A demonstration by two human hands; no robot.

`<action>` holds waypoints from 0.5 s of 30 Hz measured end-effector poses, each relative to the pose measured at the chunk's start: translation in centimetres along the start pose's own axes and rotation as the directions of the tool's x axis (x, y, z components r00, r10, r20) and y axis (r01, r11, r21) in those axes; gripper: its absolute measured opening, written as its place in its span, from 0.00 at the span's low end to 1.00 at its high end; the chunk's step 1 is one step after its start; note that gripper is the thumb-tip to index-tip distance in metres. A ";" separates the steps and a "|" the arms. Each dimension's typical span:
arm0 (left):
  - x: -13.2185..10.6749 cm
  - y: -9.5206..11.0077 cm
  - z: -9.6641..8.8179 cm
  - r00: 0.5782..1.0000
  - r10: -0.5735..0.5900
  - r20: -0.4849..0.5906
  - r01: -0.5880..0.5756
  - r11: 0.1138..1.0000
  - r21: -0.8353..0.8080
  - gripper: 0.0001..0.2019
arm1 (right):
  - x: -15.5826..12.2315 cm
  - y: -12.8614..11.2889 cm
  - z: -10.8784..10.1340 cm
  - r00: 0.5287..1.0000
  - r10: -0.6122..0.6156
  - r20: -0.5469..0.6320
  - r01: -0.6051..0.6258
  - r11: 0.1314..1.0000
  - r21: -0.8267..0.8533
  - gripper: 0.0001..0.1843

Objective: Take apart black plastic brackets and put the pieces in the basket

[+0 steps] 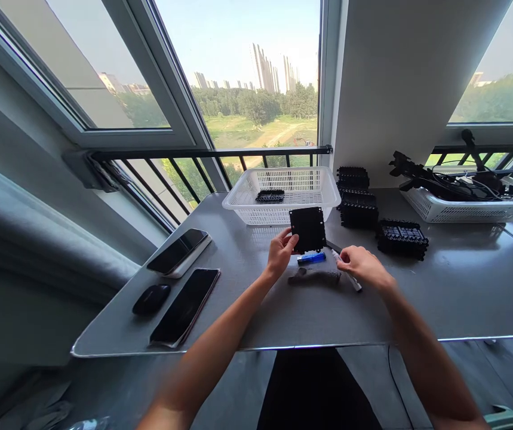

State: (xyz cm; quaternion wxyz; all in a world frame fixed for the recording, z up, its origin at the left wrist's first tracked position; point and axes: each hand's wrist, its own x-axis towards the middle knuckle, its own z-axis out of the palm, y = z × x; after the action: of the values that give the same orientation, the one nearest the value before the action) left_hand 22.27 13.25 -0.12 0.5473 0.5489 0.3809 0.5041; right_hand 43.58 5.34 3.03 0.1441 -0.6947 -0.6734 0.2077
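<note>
My left hand (280, 254) grips a square black plastic plate (307, 230) by its left edge, with the thumb on the near face. The plate is tilted up above the table and has small notches along its sides. To its right, my right hand (366, 267) is closed in a pinch. A thin dark strip (334, 245) runs from its fingertips toward the plate's lower right corner; its kind is unclear. Below these fingers is a white pen (353, 283) with a dark end. A blue utility knife (312, 258) lies under the plate, beside a dark patch of scraps (314, 277).
A white plastic basket (256, 215) behind holds a black part (270, 196). Stacked black plates (358, 209) and another stack (402, 239) stand right. A second basket (462, 212) carries black equipment and cables. Two phones (187, 307) (180, 249) and a black case (151, 300) lie left.
</note>
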 end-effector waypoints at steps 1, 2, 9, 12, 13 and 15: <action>0.0 0.1 0.0 1.000 0.000 -0.002 0.000 1.000 -0.003 0.28 | 0.2 0.1 -0.1 0.998 -0.044 -0.037 0.047 0.995 0.089 0.12; 0.0 0.1 0.0 1.000 -0.001 -0.003 0.001 1.000 -0.005 0.28 | 0.4 0.1 -0.1 0.993 -0.093 -0.079 0.107 0.976 0.191 0.14; -0.1 0.3 0.1 1.000 0.001 -0.019 -0.001 1.000 -0.023 0.26 | 0.7 -1.0 -0.3 0.881 -0.057 -0.470 0.394 0.640 0.659 0.22; -0.1 0.3 0.1 1.000 0.001 -0.007 -0.001 1.000 -0.029 0.26 | 0.4 -1.7 -0.5 0.856 -0.050 -0.515 0.454 0.549 0.702 0.18; -0.1 0.3 0.1 1.000 -0.001 -0.001 0.001 1.000 -0.029 0.26 | 0.2 -1.9 -0.5 0.852 -0.058 -0.520 0.467 0.533 0.705 0.17; -0.2 0.4 0.1 1.000 -0.005 0.013 0.005 1.000 -0.027 0.26 | 0.0 -2.1 -0.5 0.849 -0.078 -0.522 0.489 0.492 0.721 0.16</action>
State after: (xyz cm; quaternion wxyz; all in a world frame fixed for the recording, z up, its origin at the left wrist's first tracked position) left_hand 22.32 13.01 0.31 0.5583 0.5440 0.3719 0.5041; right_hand 42.00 5.50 4.50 0.6310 -0.4432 -0.5511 0.3189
